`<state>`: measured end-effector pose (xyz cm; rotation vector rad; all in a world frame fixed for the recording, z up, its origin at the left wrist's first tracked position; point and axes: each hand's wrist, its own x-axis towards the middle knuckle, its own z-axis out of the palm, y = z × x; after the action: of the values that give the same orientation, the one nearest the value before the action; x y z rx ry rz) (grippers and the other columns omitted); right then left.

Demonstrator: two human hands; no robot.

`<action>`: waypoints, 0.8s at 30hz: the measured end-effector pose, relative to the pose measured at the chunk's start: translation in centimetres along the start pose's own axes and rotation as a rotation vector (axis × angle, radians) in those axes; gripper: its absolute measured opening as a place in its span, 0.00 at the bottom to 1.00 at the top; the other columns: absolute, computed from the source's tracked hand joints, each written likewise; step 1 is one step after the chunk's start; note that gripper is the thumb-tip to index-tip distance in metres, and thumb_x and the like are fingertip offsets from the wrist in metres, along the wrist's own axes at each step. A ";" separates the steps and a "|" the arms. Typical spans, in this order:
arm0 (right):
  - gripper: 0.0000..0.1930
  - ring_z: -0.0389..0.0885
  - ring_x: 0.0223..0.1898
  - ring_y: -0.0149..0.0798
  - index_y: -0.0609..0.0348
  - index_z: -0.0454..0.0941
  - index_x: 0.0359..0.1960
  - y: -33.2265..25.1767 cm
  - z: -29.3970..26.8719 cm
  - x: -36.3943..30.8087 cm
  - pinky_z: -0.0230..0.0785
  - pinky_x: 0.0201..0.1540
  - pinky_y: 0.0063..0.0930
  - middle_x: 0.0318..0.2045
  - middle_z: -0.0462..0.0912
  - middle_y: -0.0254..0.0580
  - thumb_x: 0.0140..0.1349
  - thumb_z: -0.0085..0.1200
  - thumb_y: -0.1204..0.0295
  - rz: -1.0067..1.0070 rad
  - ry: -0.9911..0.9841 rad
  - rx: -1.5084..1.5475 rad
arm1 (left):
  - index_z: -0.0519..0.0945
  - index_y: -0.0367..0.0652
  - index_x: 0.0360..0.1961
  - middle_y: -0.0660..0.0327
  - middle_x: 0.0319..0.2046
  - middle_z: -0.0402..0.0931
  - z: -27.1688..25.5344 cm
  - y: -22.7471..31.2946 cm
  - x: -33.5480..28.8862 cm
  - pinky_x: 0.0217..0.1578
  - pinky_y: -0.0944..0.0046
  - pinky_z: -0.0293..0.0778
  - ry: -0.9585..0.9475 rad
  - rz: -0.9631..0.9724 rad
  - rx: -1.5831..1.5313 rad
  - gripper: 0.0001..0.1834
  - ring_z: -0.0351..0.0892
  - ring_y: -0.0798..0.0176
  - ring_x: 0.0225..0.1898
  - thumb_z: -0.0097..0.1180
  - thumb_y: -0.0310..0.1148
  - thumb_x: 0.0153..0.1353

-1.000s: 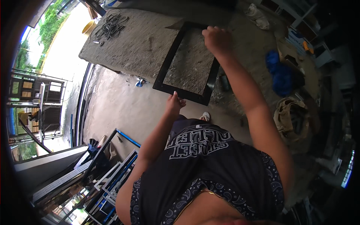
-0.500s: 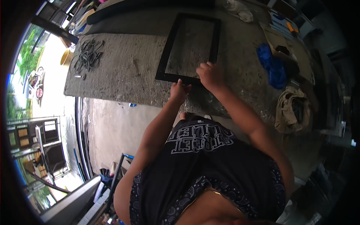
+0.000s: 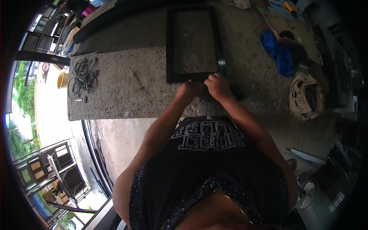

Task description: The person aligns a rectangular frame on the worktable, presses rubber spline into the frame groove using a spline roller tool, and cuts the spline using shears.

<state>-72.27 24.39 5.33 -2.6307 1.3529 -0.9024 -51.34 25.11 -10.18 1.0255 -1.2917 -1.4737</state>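
Hands (image 3: 219, 87) curled closed on black frame's (image 3: 186, 78) near edge.

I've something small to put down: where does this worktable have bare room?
The worktable's widest free patch lies between the cord tangle and black frame. A narrower strip runs between frame and blue bundle. Crowded: the right side, with bundle and beige bag, and the frame's near end, where left hand and right hand are.

Large block capitals outlined in white run in two rows (image 3: 209, 142) across the person's loose black sleeveless shirt (image 3: 214, 172); a small pale mark sits near its hem. At the upper right, dark capitals, cut off by the dim rim, stand on a pale blue-and-white flat panel (image 3: 276, 6).
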 end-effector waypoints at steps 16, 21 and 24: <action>0.11 0.80 0.44 0.48 0.56 0.82 0.33 4.5 1.0 -3.0 0.72 0.49 0.41 0.38 0.82 0.43 0.55 0.69 0.65 0.331 0.105 0.390 | 0.76 0.33 0.57 0.51 0.46 0.82 -9.9 11.4 2.9 0.50 0.58 0.75 0.703 -0.378 0.457 0.25 0.82 0.56 0.46 0.56 0.44 0.71; 0.16 0.77 0.53 0.51 0.58 0.80 0.33 8.4 3.1 -4.3 0.70 0.57 0.43 0.45 0.80 0.50 0.51 0.73 0.62 0.592 0.085 0.315 | 0.75 0.36 0.62 0.52 0.54 0.79 -8.1 12.7 5.6 0.48 0.57 0.76 0.404 -0.498 0.384 0.31 0.79 0.56 0.52 0.57 0.52 0.70; 0.23 0.76 0.56 0.53 0.58 0.79 0.43 7.6 2.8 -3.8 0.68 0.59 0.44 0.51 0.78 0.53 0.49 0.74 0.61 0.657 0.047 0.187 | 0.74 0.35 0.63 0.51 0.55 0.79 -9.6 11.4 4.8 0.52 0.56 0.75 0.337 -0.479 0.428 0.34 0.78 0.54 0.54 0.58 0.53 0.68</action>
<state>-78.06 21.98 -1.07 -1.8354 1.8590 -0.9207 -42.21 17.46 -0.02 1.8828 -1.1856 -1.2985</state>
